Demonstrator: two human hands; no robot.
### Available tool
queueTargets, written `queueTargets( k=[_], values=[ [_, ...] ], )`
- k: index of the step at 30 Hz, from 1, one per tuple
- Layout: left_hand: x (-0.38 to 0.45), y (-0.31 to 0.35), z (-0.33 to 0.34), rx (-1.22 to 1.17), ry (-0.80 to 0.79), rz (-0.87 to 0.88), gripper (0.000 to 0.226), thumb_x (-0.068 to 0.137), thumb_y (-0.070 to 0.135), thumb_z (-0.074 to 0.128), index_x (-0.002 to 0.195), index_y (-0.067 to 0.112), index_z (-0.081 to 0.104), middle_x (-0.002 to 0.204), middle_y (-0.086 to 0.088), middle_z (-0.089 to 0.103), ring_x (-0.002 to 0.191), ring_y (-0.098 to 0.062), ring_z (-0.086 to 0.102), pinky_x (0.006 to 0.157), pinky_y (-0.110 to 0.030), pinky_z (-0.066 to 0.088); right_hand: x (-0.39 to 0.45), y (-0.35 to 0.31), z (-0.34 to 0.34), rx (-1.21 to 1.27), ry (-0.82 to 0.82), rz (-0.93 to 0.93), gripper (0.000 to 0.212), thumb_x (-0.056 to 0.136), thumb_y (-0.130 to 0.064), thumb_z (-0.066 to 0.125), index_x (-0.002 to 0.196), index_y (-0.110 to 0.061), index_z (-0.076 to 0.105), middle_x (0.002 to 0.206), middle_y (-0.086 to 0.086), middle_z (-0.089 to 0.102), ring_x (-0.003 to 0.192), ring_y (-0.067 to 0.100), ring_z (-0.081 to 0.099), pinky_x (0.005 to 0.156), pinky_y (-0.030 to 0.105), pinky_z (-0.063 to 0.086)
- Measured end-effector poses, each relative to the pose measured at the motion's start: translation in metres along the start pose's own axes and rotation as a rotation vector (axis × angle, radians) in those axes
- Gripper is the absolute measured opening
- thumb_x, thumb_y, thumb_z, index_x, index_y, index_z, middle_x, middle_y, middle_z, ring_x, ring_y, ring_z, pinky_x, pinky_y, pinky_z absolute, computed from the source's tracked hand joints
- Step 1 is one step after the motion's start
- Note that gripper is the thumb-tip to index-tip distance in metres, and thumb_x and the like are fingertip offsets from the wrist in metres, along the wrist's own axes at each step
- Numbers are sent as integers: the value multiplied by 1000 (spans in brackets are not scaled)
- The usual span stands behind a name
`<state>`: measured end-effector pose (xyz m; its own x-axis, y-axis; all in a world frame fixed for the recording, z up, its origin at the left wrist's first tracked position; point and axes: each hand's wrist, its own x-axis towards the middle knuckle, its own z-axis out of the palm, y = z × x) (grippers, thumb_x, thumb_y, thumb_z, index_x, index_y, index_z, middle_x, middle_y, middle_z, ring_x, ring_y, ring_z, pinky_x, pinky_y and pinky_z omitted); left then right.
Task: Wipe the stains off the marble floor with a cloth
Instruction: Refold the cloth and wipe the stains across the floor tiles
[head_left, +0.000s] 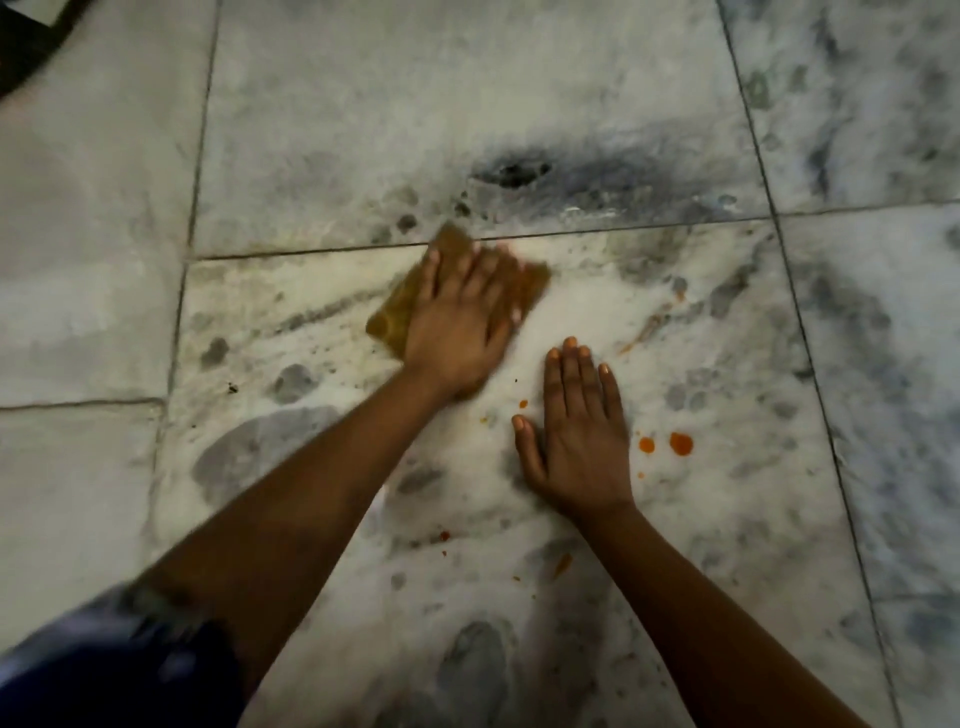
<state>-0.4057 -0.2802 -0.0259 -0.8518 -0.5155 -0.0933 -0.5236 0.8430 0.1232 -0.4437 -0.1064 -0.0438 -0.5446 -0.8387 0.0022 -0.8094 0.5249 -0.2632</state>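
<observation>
A folded brown-yellow cloth (395, 312) lies flat on the white, grey-veined marble floor (467, 104), just below a tile joint. My left hand (462, 317) presses down on the cloth with fingers spread, covering most of it. My right hand (576, 431) rests flat on the bare tile to the right and nearer to me, fingers together, holding nothing. Two orange-red stains (680, 443) sit just right of my right hand. A small orange spot (523, 404) lies between the hands. A faint orange smear (641, 332) streaks the tile farther right of the cloth.
More small orange specks (562, 564) dot the tile near my right forearm. A dark patch in the marble (514, 169) lies beyond the cloth. A dark object (26, 41) cuts into the top left corner. A dark blue sleeve (119, 670) fills the bottom left.
</observation>
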Motion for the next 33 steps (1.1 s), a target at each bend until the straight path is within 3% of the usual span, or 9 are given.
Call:
queueTargets(
  k=[2,5,8,12,15,19,21,28,33],
  values=[
    [-68,1,7,-14,-2,69,57,93,43,20,147,25,25,153,0,28,142,-20,22,115,-48,3,-1,1,2,7,9,-1,70,91,-43,31,142,4,33,149,24,29,140,35,26,115,44,13],
    [-119,-7,9,-42,-6,31,54,94,43,26,146,27,28,151,1,33,139,-20,28,115,-45,6,-1,1,2,2,24,-12,70,92,-44,30,143,4,32,150,24,29,140,34,26,116,43,12],
    [-86,-12,4,-28,-50,19,56,92,45,24,144,27,33,150,0,37,138,-23,32,114,-43,6,-2,1,3,2,24,-11,70,92,-44,30,143,4,31,149,24,29,141,35,25,116,44,13],
    [16,-15,-8,-25,-81,-74,64,88,50,13,147,27,27,156,3,23,143,-19,17,115,-44,-2,-2,-1,1,-5,9,-4,70,92,-43,31,142,5,32,149,24,30,140,35,26,115,44,14],
    [36,-5,-9,-23,-54,-88,66,88,49,11,147,25,27,156,1,24,144,-19,16,115,-43,-6,-2,0,-1,-8,17,-4,69,91,-43,31,142,5,33,148,24,31,139,34,29,115,44,14],
    [-72,10,9,-29,21,78,57,93,44,23,144,22,35,150,-3,36,139,-22,31,114,-46,4,-1,1,3,18,41,-1,70,90,-43,33,141,4,35,148,24,33,139,34,29,115,43,13],
    [-105,12,12,-20,5,67,55,94,44,26,144,23,34,150,-2,36,138,-21,31,114,-47,7,-1,2,3,10,35,-9,70,89,-43,33,141,3,35,148,24,32,139,34,29,115,43,12],
    [-10,0,1,6,-62,-6,60,91,50,16,147,29,26,155,3,24,143,-20,18,114,-42,-3,-1,1,3,-5,46,-18,68,89,-42,34,143,0,33,149,23,31,140,34,28,115,46,14],
    [33,6,-4,-28,-69,-70,54,98,47,24,148,28,21,158,4,14,145,-18,7,114,-44,-8,-1,0,1,-3,60,-1,67,88,-41,33,142,0,36,149,21,33,139,33,30,114,46,16]
  ],
)
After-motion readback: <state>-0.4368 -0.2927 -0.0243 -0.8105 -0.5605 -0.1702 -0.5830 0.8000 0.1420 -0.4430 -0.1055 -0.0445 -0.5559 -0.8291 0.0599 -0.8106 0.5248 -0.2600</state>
